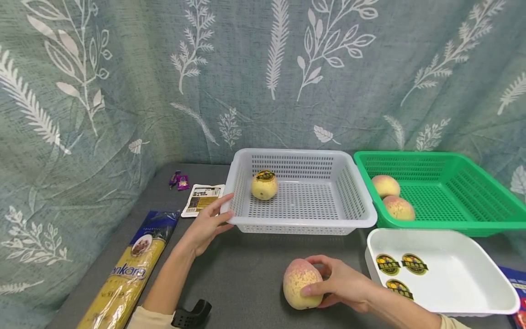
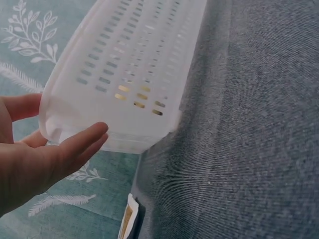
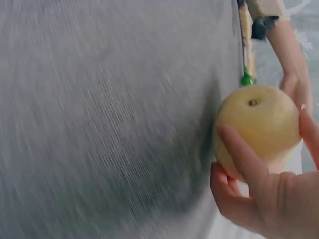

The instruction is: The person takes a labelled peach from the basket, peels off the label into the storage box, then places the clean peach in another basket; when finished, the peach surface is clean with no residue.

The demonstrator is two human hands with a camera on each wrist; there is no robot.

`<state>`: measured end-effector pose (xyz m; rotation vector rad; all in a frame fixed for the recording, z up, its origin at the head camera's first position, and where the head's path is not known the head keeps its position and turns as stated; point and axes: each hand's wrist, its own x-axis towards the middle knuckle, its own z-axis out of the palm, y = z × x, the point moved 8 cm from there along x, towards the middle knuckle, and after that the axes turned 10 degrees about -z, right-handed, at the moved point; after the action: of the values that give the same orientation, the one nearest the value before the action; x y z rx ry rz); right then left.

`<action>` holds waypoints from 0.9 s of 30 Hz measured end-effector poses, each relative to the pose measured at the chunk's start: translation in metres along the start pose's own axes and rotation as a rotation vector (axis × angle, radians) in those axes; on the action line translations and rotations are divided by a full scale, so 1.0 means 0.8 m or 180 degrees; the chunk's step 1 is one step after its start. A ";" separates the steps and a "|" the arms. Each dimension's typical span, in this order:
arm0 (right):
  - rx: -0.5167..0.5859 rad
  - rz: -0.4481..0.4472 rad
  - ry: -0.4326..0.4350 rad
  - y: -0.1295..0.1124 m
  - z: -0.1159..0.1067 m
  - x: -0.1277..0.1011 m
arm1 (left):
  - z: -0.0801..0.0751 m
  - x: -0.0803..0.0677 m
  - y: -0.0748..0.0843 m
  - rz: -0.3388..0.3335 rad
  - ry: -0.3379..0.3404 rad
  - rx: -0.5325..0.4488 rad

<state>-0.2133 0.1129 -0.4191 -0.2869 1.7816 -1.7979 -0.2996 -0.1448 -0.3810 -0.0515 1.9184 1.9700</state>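
A round pink-yellow peach (image 1: 297, 281), lower centre, probably bruisable, is suitably side-gripped by the right hand (image 1: 343, 283). A white plastic basket (image 1: 296, 222) is touched by the spread left hand (image 1: 207, 225).

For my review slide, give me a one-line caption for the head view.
Right hand holds a peach while the left hand touches the white basket containing one stickered fruit.
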 end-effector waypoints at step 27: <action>-0.1002 0.0352 0.0879 -0.120 -0.409 -0.063 | 0.001 0.000 0.006 0.0069 0.0125 -0.0249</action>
<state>-0.3728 0.4081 -0.3409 -0.0604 2.2317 -1.5348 -0.3008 -0.1441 -0.3767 -0.0916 1.8728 2.0727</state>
